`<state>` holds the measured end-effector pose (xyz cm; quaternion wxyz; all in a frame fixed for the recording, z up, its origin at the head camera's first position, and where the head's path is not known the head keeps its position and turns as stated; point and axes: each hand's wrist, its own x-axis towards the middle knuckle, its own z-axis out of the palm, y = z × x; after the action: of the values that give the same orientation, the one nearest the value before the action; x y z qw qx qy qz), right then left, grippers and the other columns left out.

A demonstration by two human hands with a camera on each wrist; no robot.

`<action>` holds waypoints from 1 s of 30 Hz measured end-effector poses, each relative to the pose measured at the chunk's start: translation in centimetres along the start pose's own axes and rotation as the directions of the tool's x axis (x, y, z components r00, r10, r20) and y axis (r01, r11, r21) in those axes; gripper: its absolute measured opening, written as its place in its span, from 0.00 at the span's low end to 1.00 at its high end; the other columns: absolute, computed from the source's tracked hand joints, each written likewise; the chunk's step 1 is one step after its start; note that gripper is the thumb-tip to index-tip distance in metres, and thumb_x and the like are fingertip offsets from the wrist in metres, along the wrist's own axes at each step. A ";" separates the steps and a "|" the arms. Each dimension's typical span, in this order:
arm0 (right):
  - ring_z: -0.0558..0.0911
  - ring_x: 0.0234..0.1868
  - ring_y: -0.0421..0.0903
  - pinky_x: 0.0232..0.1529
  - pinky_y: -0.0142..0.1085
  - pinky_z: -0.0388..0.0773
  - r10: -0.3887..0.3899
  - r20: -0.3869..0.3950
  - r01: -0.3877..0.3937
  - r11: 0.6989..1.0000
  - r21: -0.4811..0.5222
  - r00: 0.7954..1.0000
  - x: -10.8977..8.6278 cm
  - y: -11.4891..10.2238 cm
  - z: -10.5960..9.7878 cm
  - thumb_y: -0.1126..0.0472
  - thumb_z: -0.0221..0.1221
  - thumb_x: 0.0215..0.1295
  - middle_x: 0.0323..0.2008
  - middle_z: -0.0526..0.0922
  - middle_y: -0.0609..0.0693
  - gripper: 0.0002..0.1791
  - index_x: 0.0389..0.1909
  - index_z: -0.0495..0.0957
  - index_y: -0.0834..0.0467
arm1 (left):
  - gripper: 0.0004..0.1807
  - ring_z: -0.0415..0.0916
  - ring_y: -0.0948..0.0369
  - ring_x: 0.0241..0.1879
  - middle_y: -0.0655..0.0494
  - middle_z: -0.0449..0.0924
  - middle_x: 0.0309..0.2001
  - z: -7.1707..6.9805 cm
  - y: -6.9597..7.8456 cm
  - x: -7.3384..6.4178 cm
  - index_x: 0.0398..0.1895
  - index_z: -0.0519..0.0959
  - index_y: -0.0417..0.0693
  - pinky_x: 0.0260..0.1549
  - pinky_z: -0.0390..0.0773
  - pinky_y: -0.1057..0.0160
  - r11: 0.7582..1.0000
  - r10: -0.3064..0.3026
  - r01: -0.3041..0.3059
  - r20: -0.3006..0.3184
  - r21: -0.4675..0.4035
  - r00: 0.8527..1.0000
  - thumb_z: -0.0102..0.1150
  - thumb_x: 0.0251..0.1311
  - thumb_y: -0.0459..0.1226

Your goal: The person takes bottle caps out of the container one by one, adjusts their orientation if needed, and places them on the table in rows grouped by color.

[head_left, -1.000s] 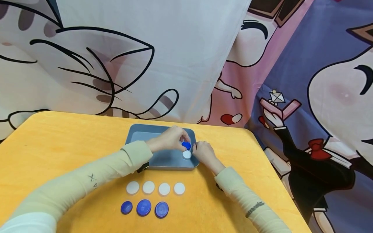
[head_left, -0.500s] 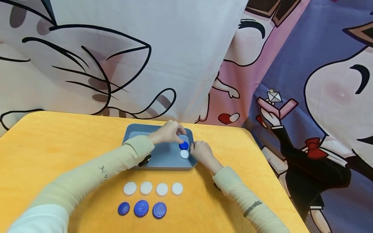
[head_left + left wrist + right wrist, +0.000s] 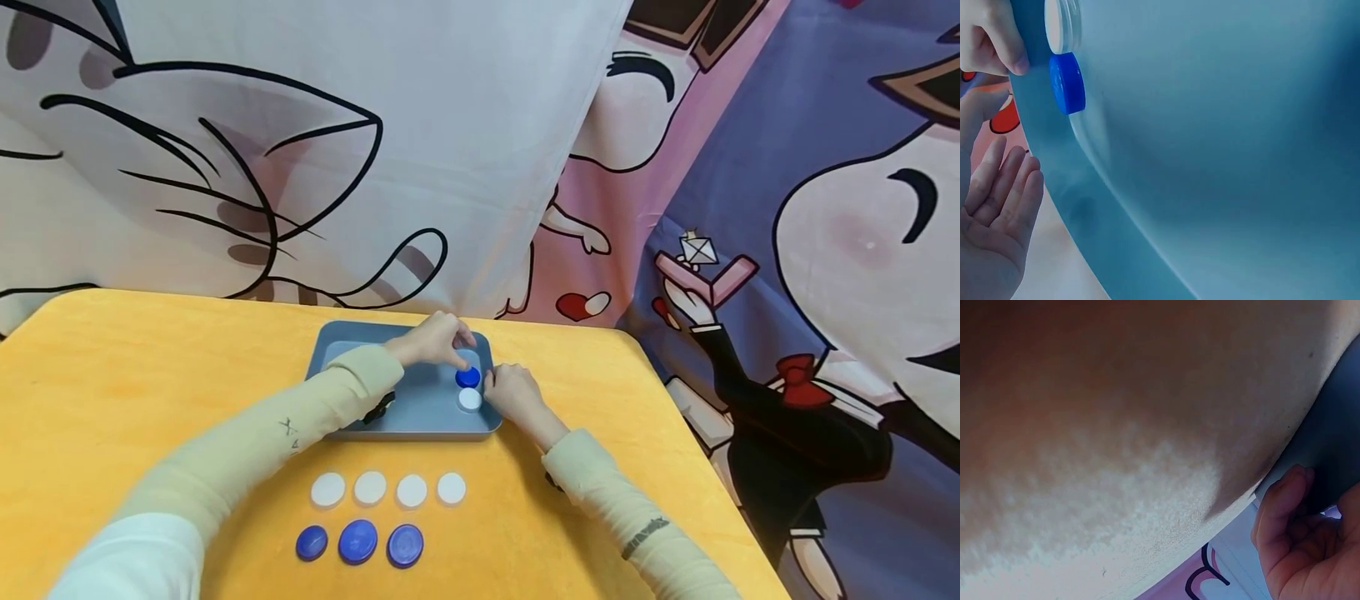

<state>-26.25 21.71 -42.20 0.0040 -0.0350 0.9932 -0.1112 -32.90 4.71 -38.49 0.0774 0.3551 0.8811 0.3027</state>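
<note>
My left hand (image 3: pixel 437 339) hovers over the right side of a blue-grey tray (image 3: pixel 427 421), holding nothing. Its fingers are spread and relaxed in the left wrist view, apart from the caps. Just below the thumb, a blue bottle cap (image 3: pixel 468 378) lies in the tray. Right in front of it is a white cap (image 3: pixel 470 401); in the left wrist view the blue cap (image 3: pixel 1067 83) and the white cap (image 3: pixel 1063 25) line up along the tray's side wall. My right hand (image 3: pixel 516 395) grips the tray's right rim with curled fingers.
Several white caps (image 3: pixel 411 492) form a row on the yellow table (image 3: pixel 585 517) in front of the tray. Nearer to me lie three blue caps (image 3: pixel 357 542). A printed cartoon cloth (image 3: pixel 480 167) hangs behind the table.
My left hand has let go of the blue cap, which now lies behind the white one in the tray, and has drawn up and back slightly. The right hand stays at the rim.
</note>
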 end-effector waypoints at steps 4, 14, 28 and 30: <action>0.71 0.13 0.43 0.16 0.29 0.65 0.010 0.010 -0.010 1.000 0.006 1.000 0.1 0.0 0.1 0.58 0.50 0.70 0.10 0.68 0.48 0.23 0.13 0.74 0.58 | 0.22 0.80 0.56 0.42 0.46 0.84 0.47 0.4 -0.2 0.4 0.48 0.82 0.39 0.44 0.80 0.64 1.000 -0.007 0.007 0.043 0.009 0.999 0.73 0.48 0.38; 0.70 0.12 0.42 0.15 0.28 0.63 0.008 0.012 -0.008 1.000 0.000 1.000 0.2 0.0 0.0 0.58 0.50 0.70 0.10 0.67 0.47 0.23 0.13 0.72 0.57 | 0.21 0.79 0.60 0.41 0.50 0.85 0.47 1.7 -0.9 0.8 0.47 0.83 0.41 0.43 0.80 0.65 1.000 -0.015 0.015 0.075 0.001 0.997 0.73 0.48 0.37; 0.70 0.13 0.43 0.15 0.29 0.62 -0.018 -0.017 0.018 1.000 -0.026 1.000 0.1 0.1 0.0 0.58 0.50 0.70 0.09 0.65 0.47 0.24 0.11 0.69 0.56 | 0.23 0.81 0.56 0.43 0.46 0.84 0.48 2.8 -1.5 0.7 0.48 0.82 0.37 0.47 0.80 0.62 0.999 -0.017 0.020 0.083 -0.037 0.996 0.74 0.46 0.37; 0.70 0.13 0.43 0.15 0.29 0.62 -0.019 -0.019 0.019 0.999 -0.028 1.000 0.1 0.1 0.1 0.58 0.50 0.70 0.09 0.65 0.47 0.24 0.11 0.69 0.56 | 0.23 0.82 0.56 0.43 0.46 0.84 0.48 2.9 -1.5 0.7 0.48 0.82 0.37 0.47 0.80 0.62 0.999 -0.018 0.021 0.080 -0.036 0.997 0.74 0.46 0.37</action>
<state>-26.38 21.76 -42.30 -0.0070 -0.0434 0.9942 -0.0977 -33.27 5.66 -41.65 0.1218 0.3567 0.8751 0.3037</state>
